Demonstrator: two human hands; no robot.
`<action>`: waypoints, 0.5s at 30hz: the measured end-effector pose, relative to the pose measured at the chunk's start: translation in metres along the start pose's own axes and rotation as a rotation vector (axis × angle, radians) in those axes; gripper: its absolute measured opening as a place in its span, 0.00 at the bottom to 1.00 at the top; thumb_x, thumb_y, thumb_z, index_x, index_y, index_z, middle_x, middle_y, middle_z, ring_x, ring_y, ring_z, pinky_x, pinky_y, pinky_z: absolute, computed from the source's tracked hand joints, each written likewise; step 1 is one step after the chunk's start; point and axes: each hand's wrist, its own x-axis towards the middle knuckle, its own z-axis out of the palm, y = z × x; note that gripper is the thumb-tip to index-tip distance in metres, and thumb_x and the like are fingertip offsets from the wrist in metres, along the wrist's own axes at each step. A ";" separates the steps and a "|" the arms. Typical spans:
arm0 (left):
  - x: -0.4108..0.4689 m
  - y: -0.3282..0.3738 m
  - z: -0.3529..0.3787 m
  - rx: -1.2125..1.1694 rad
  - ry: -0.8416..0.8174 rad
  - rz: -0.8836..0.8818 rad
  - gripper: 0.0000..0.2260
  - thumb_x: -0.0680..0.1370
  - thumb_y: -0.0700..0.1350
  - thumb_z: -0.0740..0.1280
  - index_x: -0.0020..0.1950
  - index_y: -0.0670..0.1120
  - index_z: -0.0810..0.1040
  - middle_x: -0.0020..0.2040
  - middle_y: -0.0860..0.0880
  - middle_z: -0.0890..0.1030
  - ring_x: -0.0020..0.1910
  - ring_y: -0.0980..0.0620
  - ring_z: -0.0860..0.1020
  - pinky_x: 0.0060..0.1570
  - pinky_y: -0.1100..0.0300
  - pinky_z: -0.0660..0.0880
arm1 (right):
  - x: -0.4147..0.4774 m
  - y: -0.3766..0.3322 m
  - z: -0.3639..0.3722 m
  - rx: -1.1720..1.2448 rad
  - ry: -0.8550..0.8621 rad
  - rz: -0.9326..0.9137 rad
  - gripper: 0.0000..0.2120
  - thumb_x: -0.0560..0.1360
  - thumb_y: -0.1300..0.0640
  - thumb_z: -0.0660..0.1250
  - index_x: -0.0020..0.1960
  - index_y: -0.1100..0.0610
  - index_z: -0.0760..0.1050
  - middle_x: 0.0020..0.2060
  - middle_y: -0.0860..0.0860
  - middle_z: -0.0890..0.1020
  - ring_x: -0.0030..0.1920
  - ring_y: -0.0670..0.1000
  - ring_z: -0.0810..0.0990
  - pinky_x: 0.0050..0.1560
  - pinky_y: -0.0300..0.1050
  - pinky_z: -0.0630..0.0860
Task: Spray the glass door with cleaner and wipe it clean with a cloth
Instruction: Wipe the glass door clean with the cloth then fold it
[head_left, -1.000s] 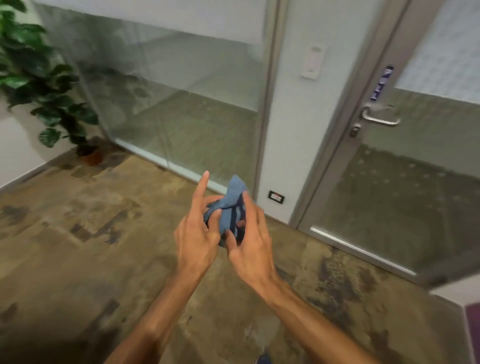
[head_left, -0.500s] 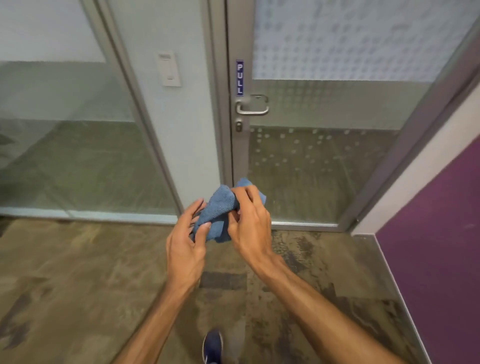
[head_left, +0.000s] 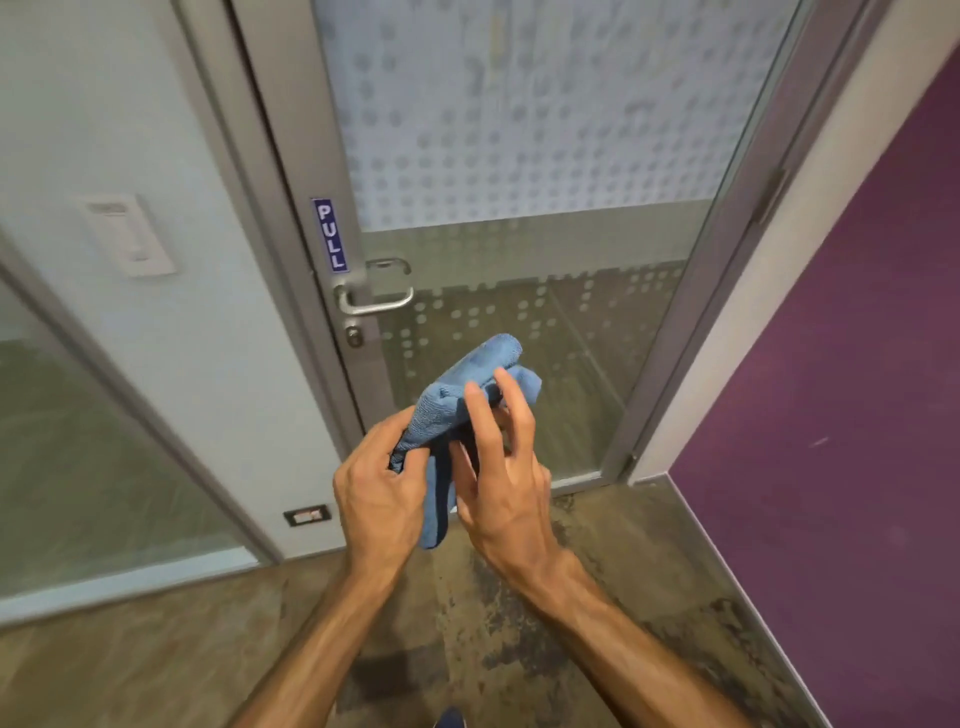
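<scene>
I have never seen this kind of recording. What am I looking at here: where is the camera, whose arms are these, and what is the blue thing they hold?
There is no machine here. A person wears a wide-angle camera on the head, looking forward and down, so the two bare arms entering from the bottom are that person's own. The left hand and the right hand together hold a blue cloth, bunched and folded between the fingers. Straight ahead is a glass door in a grey metal frame, with a dotted frosted pattern on its upper part, a metal handle and a blue PULL sign. To the right is a purple wall. The cloth does not touch the glass yet. No spray bottle is visible.
</scene>
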 end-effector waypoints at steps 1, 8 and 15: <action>0.014 0.001 0.008 -0.022 -0.008 0.015 0.17 0.75 0.31 0.71 0.57 0.48 0.86 0.49 0.55 0.86 0.46 0.60 0.82 0.46 0.75 0.73 | 0.006 0.006 0.001 -0.009 0.025 0.006 0.30 0.82 0.58 0.64 0.80 0.48 0.57 0.80 0.56 0.58 0.53 0.53 0.84 0.27 0.48 0.81; 0.081 0.013 0.059 -0.181 -0.118 0.157 0.21 0.73 0.29 0.68 0.54 0.54 0.84 0.47 0.68 0.84 0.49 0.65 0.82 0.51 0.73 0.75 | 0.067 0.045 0.009 -0.054 0.078 0.196 0.41 0.79 0.60 0.68 0.81 0.36 0.49 0.83 0.49 0.54 0.55 0.54 0.84 0.32 0.49 0.82; 0.131 0.014 0.111 -0.179 -0.175 0.187 0.22 0.72 0.26 0.70 0.56 0.51 0.85 0.50 0.58 0.86 0.51 0.59 0.84 0.52 0.66 0.79 | 0.125 0.104 0.026 -0.012 0.187 0.213 0.17 0.80 0.60 0.64 0.68 0.52 0.70 0.75 0.54 0.66 0.71 0.53 0.70 0.67 0.61 0.75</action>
